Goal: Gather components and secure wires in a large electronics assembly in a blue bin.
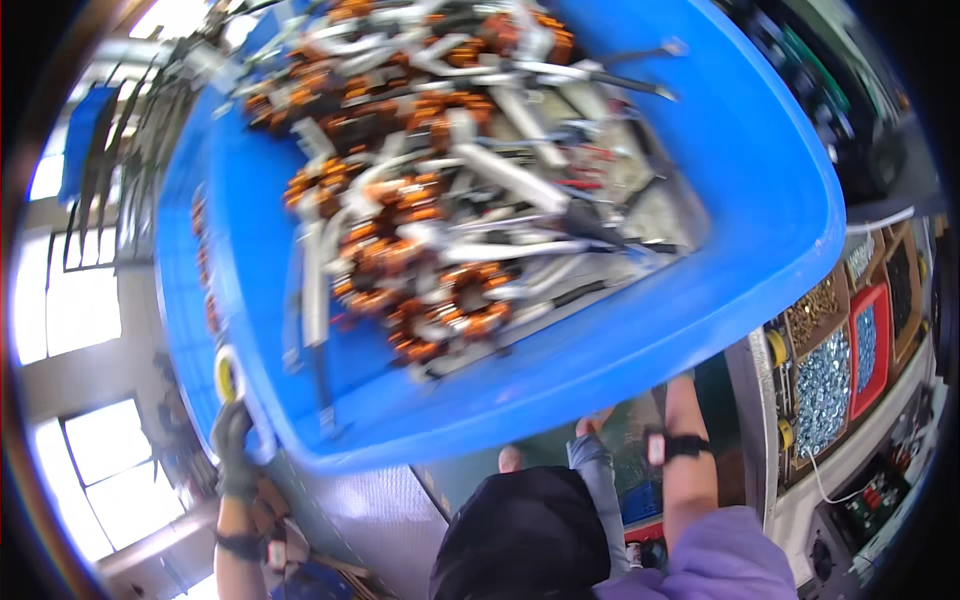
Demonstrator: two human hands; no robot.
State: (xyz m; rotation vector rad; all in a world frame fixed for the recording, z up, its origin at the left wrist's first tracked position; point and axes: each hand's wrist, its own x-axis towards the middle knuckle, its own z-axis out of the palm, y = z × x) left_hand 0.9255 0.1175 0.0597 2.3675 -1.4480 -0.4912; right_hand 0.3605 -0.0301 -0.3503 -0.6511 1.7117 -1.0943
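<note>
Holding up a big blue tub [760, 200] high in front of the face, tipped so that its open top is facing this way. Carrying a heavy heap of orange wire coils [420, 230] and grey-white tubes [510, 175] inside, piled toward the low side. Gripping the tub's lower left corner with the gloved left hand [235, 440], fingers curled tight on the rim, just under a small yellow ring [228, 375]. Reaching up under the tub's other side with the right forearm [690, 460], a dark band on the wrist; hiding the right hand behind the blue wall, so no telling how tightly it is closed. Probably best: holding both sides level, tipping slowly, and watching the heap so that nothing slides out over the low rim. Standing close to another person in a dark hood [520, 540] with a grey sleeve [595, 470] raised near the tub's bottom, so minding that head. Off to the right, passing a surface [880, 430] with trays of shiny silver bolts [828, 390] and a red tray [868, 345].
</note>
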